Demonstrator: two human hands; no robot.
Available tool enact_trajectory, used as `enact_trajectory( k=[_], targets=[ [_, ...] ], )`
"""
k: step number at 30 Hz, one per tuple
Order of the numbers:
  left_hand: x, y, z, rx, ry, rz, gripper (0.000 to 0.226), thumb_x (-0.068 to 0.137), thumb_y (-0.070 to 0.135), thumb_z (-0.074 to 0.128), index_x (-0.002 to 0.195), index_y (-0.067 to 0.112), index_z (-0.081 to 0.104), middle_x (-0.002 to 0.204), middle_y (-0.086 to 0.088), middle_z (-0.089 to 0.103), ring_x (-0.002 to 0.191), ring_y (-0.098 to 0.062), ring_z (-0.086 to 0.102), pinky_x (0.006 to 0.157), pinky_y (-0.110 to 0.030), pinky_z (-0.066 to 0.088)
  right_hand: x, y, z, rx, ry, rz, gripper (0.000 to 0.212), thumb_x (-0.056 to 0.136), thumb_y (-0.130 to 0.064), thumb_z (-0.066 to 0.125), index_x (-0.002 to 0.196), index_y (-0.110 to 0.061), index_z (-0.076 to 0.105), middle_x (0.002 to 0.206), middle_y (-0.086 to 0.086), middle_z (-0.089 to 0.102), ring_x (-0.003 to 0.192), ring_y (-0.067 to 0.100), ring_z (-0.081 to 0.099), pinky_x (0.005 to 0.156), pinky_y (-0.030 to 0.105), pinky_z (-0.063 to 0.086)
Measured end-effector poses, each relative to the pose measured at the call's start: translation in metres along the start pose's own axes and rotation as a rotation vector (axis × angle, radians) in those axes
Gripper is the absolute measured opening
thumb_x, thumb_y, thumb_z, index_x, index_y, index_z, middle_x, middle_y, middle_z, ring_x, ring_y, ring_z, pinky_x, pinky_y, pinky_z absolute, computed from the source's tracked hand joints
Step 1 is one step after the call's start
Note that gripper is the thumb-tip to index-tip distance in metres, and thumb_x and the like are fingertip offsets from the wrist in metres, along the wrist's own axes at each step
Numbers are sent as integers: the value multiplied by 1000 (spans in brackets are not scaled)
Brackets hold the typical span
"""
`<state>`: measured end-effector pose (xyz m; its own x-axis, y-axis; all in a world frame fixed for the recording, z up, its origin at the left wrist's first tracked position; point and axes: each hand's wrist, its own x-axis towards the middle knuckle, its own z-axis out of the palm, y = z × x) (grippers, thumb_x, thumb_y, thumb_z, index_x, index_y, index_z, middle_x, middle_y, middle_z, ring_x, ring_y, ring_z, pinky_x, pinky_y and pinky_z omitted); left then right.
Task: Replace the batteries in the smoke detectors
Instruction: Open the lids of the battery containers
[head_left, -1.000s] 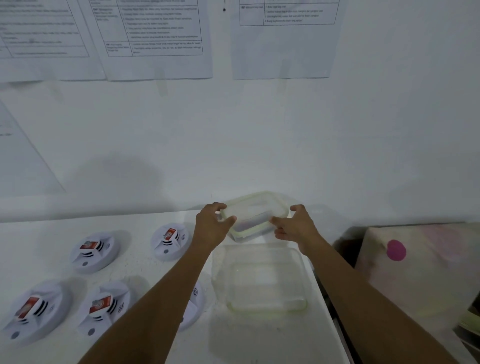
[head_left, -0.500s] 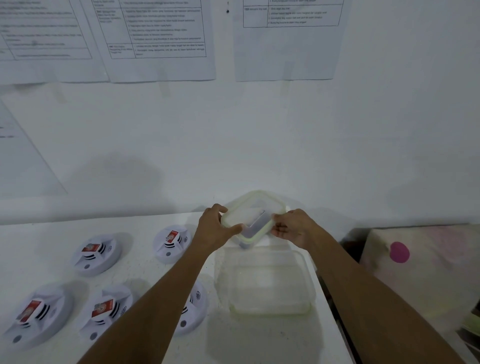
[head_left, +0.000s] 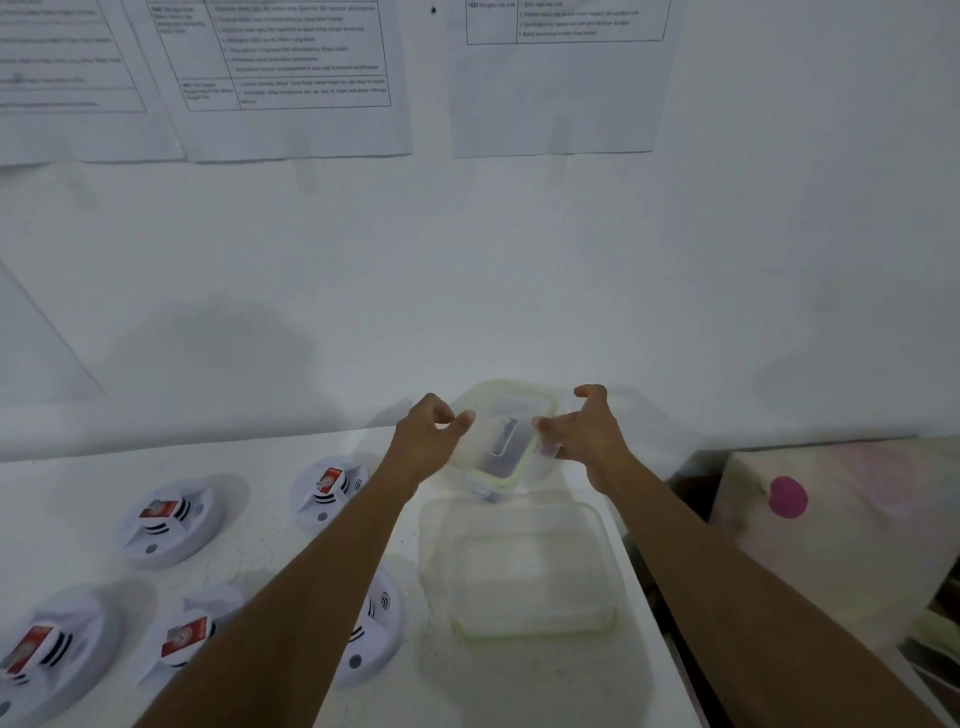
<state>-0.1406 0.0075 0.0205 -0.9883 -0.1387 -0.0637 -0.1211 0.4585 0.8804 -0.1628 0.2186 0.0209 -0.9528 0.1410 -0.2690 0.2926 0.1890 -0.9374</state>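
The left hand (head_left: 428, 441) is at the left side of the small box (head_left: 498, 470). Its thumb tip is at the rim of the lid (head_left: 501, 410) and its fingers are curled above. The picture is blurred there, so I cannot tell if this hand grips the box or only touches it. The right hand (head_left: 587, 436) is at the right side of the box. Its thumb lies on the right rim of the lid, and its other fingers are raised, bent and loose, apart from the box, holding nothing.

The small box is clear with a pale green rim. It is tilted toward the near side, and something dark shows through the lid; what it is I cannot tell. Just near of it a big box (head_left: 519, 571) stands without lid on the table (head_left: 78, 493), close to the right edge.

Five detectors (head_left: 171, 519) lie on the left part of the table, two far and three near. Four of them show a red battery (head_left: 328, 477). The fifth is partly hidden under the left forearm.

Papers (head_left: 291, 78) hang on the wall (head_left: 519, 286) behind. On the right, beside the table, is a cloth (head_left: 857, 519) with a pink dot.
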Motion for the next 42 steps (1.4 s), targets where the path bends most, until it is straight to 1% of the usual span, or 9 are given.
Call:
enact_trajectory(
  k=[4,8,11,14,19,25,30,34,42],
  targets=[
    [21,7,5,-94,-70,-147,30,88,28,69,111,15,57,112,-9,62,92,-22,61,79,-35,51,-4,1,-1,143,-3,7,88,77,0,78,143,-24,24,83,8,58,67,20,63,83,45,60],
    [22,9,-3,-400,-210,-318,44,86,2,69,126,3,49,123,-21,57,93,-28,60,77,-39,51,-7,3,2,127,-45,17,95,74,5,79,146,-21,23,86,10,58,70,24,63,84,50,58],
    [27,9,-5,-408,-173,-302,48,83,-3,70,125,2,48,123,-19,58,100,-32,60,84,-43,52,-6,1,4,101,-61,15,96,75,3,78,148,-22,21,91,11,56,74,26,63,86,53,57],
    [32,7,-3,-243,-100,-237,47,81,13,77,120,8,51,121,-16,60,102,-31,61,90,-43,53,-8,-3,4,72,-91,50,99,75,-2,78,150,-24,18,107,16,58,87,31,67,82,52,59],
    [6,4,-10,-39,-94,-231,67,76,50,76,126,20,43,118,-4,55,102,-22,56,72,-32,51,-17,0,-3,59,-149,122,97,78,-6,76,151,-25,15,118,11,52,89,27,65,69,41,61],
    [-25,-12,-14,-193,-199,-263,59,76,28,82,123,13,50,104,-15,67,74,-23,67,59,-31,56,-6,-6,-17,-187,-125,-21,103,77,-25,81,153,-26,12,145,12,39,125,30,49,102,43,46],
    [-18,-11,-17,-288,-81,-184,52,79,17,80,124,11,55,107,-18,66,75,-23,62,57,-31,50,-7,-5,-20,-130,-117,-18,76,84,-30,74,146,-24,32,135,12,52,113,26,57,86,37,55],
    [-18,-15,-23,-424,27,-264,48,78,16,80,119,11,55,106,-17,65,82,-26,63,64,-34,54,-17,2,-27,-133,-81,9,65,87,-29,71,142,-23,38,118,10,61,87,19,65,80,35,57],
    [-31,-2,-39,-425,108,-97,35,85,-4,66,116,11,58,99,-11,67,79,-23,62,65,-32,50,-22,-12,-39,-94,-2,-117,55,84,-18,76,133,-17,51,106,9,60,88,20,56,83,32,46]
  ],
)
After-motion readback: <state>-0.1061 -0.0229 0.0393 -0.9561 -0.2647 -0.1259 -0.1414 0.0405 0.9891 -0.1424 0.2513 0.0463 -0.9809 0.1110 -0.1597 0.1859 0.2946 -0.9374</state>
